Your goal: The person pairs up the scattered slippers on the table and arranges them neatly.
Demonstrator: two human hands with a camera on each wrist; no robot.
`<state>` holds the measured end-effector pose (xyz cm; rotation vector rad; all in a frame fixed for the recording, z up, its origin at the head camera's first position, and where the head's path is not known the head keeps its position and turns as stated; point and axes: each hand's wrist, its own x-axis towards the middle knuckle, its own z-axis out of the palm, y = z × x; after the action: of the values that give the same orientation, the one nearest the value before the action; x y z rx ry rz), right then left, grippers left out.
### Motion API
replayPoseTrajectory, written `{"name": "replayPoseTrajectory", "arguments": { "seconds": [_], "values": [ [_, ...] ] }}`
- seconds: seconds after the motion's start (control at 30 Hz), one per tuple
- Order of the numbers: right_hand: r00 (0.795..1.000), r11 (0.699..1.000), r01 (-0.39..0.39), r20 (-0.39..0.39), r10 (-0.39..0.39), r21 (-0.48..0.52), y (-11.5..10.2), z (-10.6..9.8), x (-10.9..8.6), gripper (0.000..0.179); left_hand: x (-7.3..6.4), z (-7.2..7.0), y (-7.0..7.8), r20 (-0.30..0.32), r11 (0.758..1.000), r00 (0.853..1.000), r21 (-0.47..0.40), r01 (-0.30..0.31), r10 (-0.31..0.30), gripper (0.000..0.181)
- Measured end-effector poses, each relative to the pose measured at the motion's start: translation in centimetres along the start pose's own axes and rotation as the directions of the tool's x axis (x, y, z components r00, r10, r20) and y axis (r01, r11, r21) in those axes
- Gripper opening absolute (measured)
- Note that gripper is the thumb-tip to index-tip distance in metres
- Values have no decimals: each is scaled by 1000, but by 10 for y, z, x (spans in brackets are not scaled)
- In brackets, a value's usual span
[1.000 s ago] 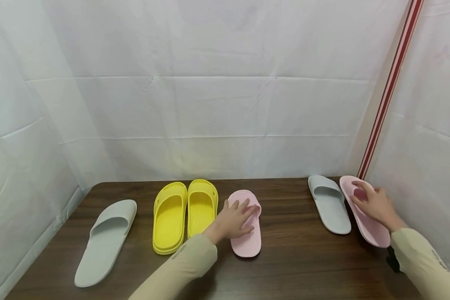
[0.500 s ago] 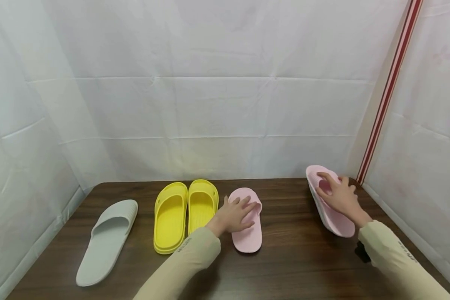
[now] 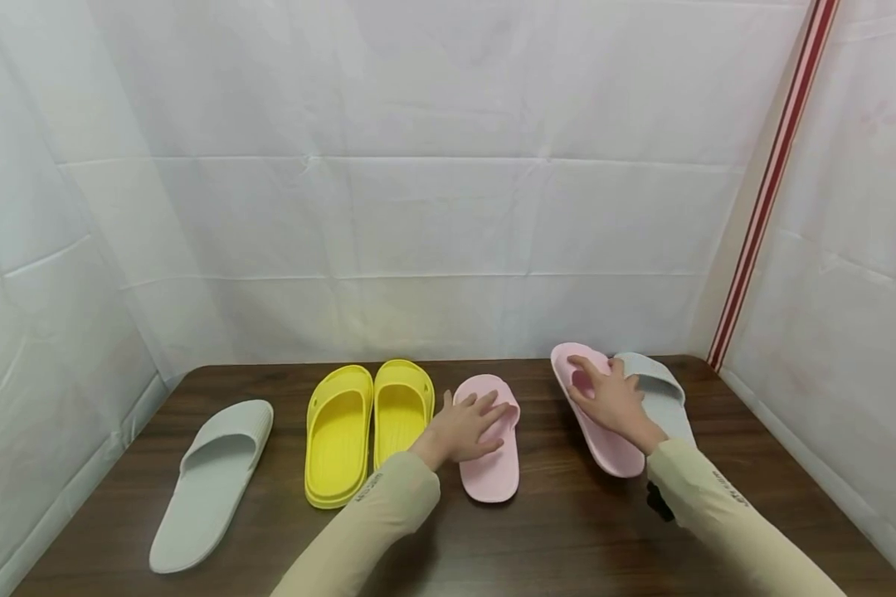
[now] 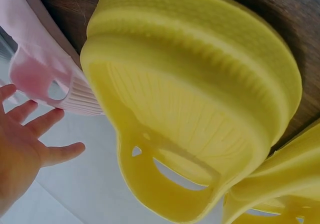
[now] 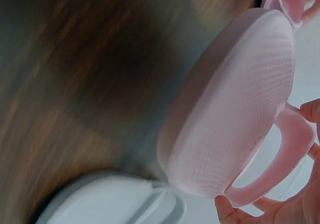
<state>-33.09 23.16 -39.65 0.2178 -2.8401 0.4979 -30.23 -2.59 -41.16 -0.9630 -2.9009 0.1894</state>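
My right hand [image 3: 611, 400] grips a pink slipper [image 3: 606, 449] across its strap, thumb and fingers on opposite sides. In the right wrist view, this slipper [image 5: 235, 104] appears tilted and apart from the dark tabletop. A second pink slipper [image 3: 490, 477] lies toe-away on the table, left of the held one. Over its strap my left hand [image 3: 461, 429] rests with fingers spread and straight. The left wrist view shows those fingertips beside the strap [image 4: 82, 96]. Just right of the held slipper is a grey slipper [image 3: 653, 369], partly hidden by my right hand and sleeve.
A yellow pair, a left slipper [image 3: 336, 448] and a right slipper [image 3: 401, 414], stands side by side next to my left hand. Another grey slipper [image 3: 203, 497] lies angled at far left. White sheeting [image 3: 433, 215] borders the brown wooden table [image 3: 552, 539] at the back and sides.
My right hand has carried the pink slipper leftward, from the right of the grey slipper, across it, to its left side. My left hand stays almost still on the other pink slipper.
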Motion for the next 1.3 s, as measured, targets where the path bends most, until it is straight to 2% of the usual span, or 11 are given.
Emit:
{"name": "replayPoseTrajectory", "arguments": {
  "seconds": [0.23, 0.4, 0.63, 0.87, 1.1, 1.2, 1.3],
  "values": [
    [997, 999, -34, 66, 33, 3, -15, 21, 1, 46, 2, 3, 0, -25, 1000, 1000, 11, -5, 5, 56],
    [996, 999, -39, 75, 38, 3, -19, 34, 0, 45, 1, 3, 1, -25, 1000, 1000, 26, -3, 4, 56],
    [992, 998, -67, 106, 65, 20, -20, 41, -3, 46, 1, 0, 6, -26, 999, 999, 5, 32, -32, 52],
    [991, 998, -61, 116, 60, 3, -18, 43, -5, 46, 1, -3, 7, -9, 999, 999, 26, 44, -44, 50],
    [985, 1000, 9, 175, -8, -2, -12, 30, -11, 51, -4, -11, 5, 11, 998, 999, -29, 48, -47, 50],
    [987, 998, 68, 149, -64, -17, -6, 21, -19, 50, -11, -16, 5, 10, 999, 999, -33, 36, -35, 51],
    [984, 988, 149, 107, -145, -34, 0, 12, -30, 48, -20, -19, 7, -24, 1000, 1000, -12, 11, -11, 50]
  ]
}}
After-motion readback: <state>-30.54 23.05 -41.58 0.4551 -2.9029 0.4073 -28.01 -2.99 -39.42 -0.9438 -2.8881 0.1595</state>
